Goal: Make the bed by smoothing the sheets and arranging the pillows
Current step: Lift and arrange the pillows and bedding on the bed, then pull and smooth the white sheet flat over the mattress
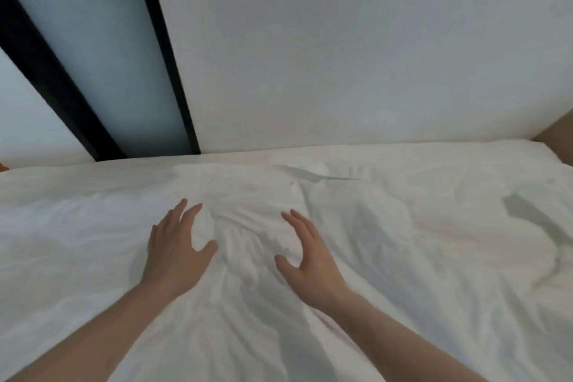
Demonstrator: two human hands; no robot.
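A white, wrinkled sheet (pixel 403 242) covers the bed across the whole lower half of the head view. My left hand (pixel 176 248) lies flat on it, palm down, fingers spread and pointing away from me. My right hand (pixel 310 257) rests a short way to its right, also open with fingers apart. Between the two hands the sheet bunches into a ridge of folds (pixel 245 245). Deeper creases run at the far middle (pixel 313 175) and at the right (pixel 533 220). No pillow is in view.
A plain white wall (pixel 341 56) stands right behind the bed's far edge. At the left is a frosted glass panel (pixel 102 49) in black frames. A brown wooden piece (pixel 558 139) shows at the far right corner.
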